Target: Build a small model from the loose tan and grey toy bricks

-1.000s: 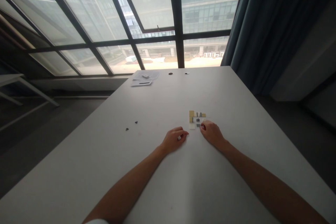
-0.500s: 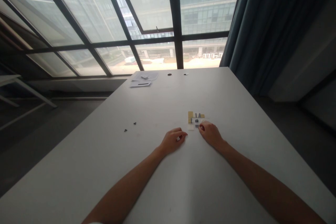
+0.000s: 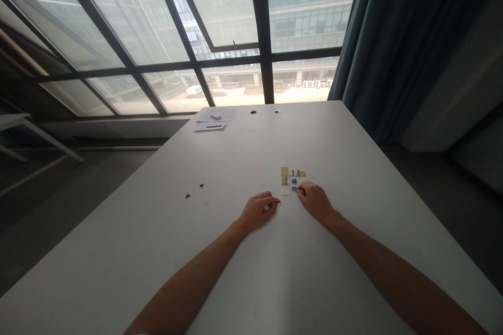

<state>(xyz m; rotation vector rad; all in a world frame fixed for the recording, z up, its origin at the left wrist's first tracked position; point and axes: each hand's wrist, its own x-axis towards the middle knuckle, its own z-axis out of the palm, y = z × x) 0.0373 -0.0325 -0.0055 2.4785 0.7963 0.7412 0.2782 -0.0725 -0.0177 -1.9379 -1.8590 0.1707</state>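
Several small yellow, white and grey pieces lie close together on the white table; among them are a yellow piece [image 3: 284,171], a small dark piece [image 3: 294,181] and a pale square piece [image 3: 285,190]. My right hand [image 3: 315,200] rests at their right side with curled fingers. Its fingertips are beside a small grey piece [image 3: 294,189], and whatever they may hold is hidden. My left hand [image 3: 257,211] lies on the table just left of and nearer than the pieces. Thumb and forefinger meet in a pinch there, with a reddish spot at the tips too small to identify.
Two small dark bits, one nearer [image 3: 187,196] and one farther [image 3: 201,185], lie left of my hands. Papers [image 3: 210,126] sit at the table's far left corner. Two small round items [image 3: 253,112] are by the far edge. Windows and a dark curtain [image 3: 365,63] stand beyond.
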